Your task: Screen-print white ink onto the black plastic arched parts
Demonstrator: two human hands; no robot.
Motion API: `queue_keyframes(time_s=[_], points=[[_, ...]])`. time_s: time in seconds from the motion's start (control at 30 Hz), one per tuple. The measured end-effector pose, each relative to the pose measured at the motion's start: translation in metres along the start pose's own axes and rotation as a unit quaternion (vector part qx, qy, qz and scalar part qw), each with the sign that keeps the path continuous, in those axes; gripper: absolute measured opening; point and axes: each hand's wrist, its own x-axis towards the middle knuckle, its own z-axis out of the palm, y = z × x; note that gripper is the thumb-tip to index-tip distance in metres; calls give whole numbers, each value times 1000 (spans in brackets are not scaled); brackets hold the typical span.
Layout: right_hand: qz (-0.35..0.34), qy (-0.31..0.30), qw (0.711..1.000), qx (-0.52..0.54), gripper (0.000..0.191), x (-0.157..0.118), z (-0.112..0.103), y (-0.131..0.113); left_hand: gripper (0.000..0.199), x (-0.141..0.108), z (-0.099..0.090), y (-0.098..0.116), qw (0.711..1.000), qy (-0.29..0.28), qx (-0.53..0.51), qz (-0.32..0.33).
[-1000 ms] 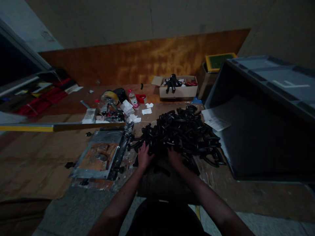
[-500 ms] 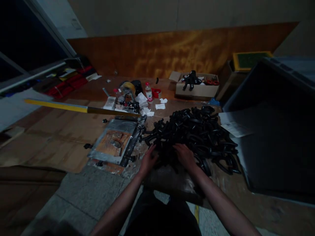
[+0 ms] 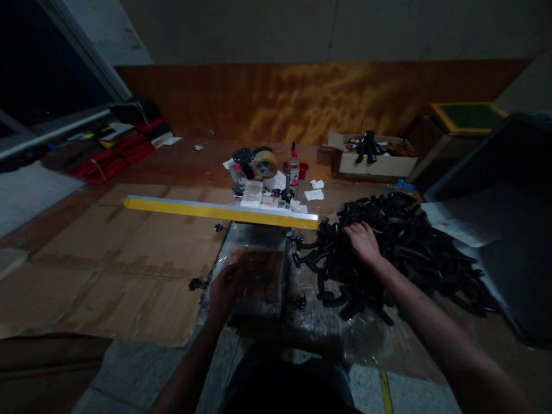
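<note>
My left hand [image 3: 224, 286] hangs over the left side of a metal plate [image 3: 250, 234] with a brown wooden block [image 3: 263, 276] on it. Its fingers are bent and dim, and whether they hold anything is hidden. My right hand [image 3: 361, 238] rests at the left part of a large pile of black curved plastic pieces [image 3: 401, 247], palm down, fingertips among them. No piece is clearly in its grip. A yellow-edged bar [image 3: 219, 213] stretches across above the far end of the plate.
Behind the plate stand a tape roll [image 3: 264, 163] and a bottle [image 3: 294, 169]. An open cardboard box [image 3: 375, 165] is at the back right, a large dark bin [image 3: 513, 230] at the right. Flat cardboard [image 3: 142, 259] covers the left.
The view has turned left. My left hand has left the pile and moved over the plate. My right hand is still at the pile, and pieces now lie spread at its near left edge.
</note>
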Motion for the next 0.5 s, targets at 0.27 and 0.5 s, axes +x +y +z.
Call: queue_keyframes(time_s=[0.27,0.5], points=[[15,-38,915,401,34,-47,36,-190,42,57,-33,-7,992,-1,-109,-69],[-69,-118,929,344,41,-17,55,-277,42,58,-34,22,970,43,-229,-71]])
